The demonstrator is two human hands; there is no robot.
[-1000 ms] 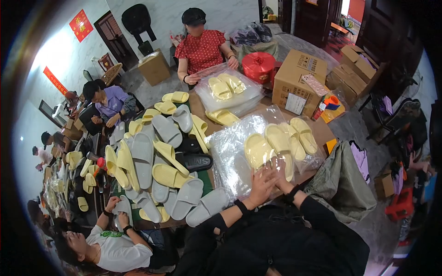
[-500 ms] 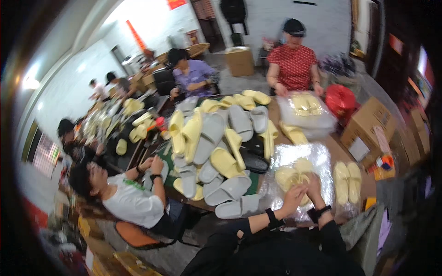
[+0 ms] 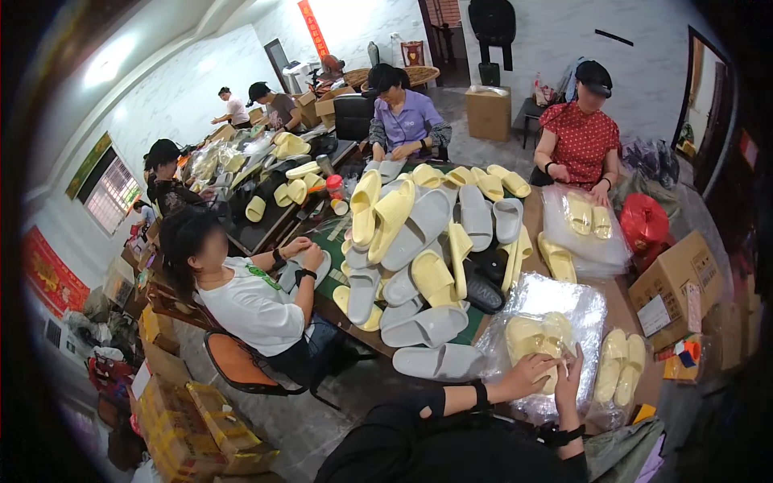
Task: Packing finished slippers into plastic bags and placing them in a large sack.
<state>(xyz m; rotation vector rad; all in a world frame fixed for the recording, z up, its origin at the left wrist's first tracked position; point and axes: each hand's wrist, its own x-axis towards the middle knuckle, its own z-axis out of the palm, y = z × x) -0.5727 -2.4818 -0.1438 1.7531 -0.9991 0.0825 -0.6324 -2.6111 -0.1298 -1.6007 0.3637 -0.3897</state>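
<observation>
A pair of pale yellow slippers (image 3: pixel 538 332) lies on a stack of clear plastic bags (image 3: pixel 576 302) at the table's front right. My left hand (image 3: pixel 527 378) is closed on the near end of one slipper, its fingers bent over the sole. Beside it, my right hand (image 3: pixel 569 382) is raised with fingers stretched out and apart, close against the slipper's right side. Whether a thin plastic edge lies between the hands is too fine to make out. Right of the stack rests another yellow pair (image 3: pixel 618 366) in clear wrapping.
A heap of grey and yellow slippers (image 3: pixel 431 217) covers the table's middle. A person in white (image 3: pixel 250 302) sits at the left; a person in red (image 3: pixel 580 133) stands across, by bagged slippers (image 3: pixel 588 216). An open carton (image 3: pixel 676 282) and a red bag (image 3: pixel 644 219) stand at the right.
The whole view has swung, so the scene sits further right and sharper. My hands, close together over the slippers before, are now slightly apart, with the right fingers straightened.
</observation>
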